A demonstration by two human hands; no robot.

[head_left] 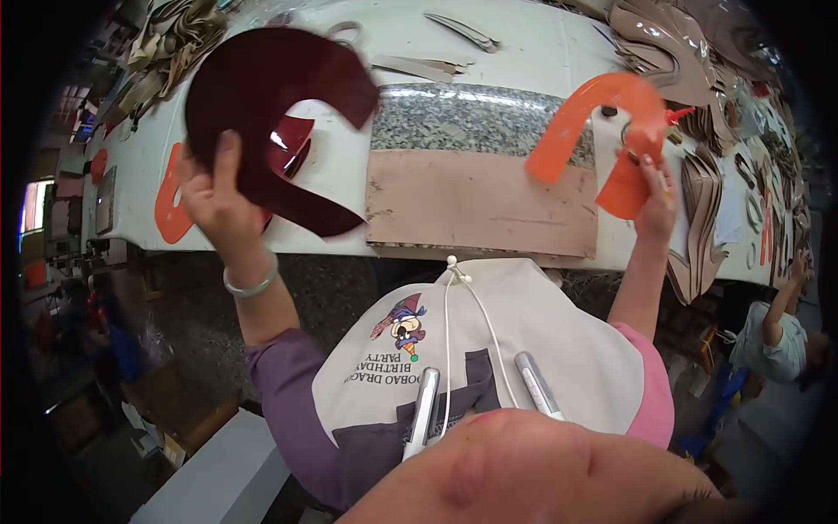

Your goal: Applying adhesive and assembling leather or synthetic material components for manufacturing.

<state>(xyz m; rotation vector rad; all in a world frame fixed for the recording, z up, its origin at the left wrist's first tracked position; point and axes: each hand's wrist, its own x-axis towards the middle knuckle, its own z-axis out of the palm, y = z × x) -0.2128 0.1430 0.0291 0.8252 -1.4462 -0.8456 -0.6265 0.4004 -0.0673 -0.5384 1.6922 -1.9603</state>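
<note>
My left hand [218, 201] is closed on the edge of a dark maroon C-shaped sheet [240, 105], raised over the left part of the table, its index finger lying along the surface. Partly hidden beneath that sheet are glossy dark red pieces [291, 144]. At the right, my right hand [656, 196] grips one leg of an orange hook-shaped flat template [580, 105]. This template hangs above a speckled stone slab [454, 103] and a tan board [480, 201] that lies over the slab's near part. Small dark details near my right fingers are unclear.
Another orange flat piece [170, 210] lies at the table's left. Stacks of tan curved pieces [698, 201] stand at the right; crumpled brown strips [175, 39] lie far left. Thin strips [419, 68] rest at the back. Another person [772, 336] is off to the right.
</note>
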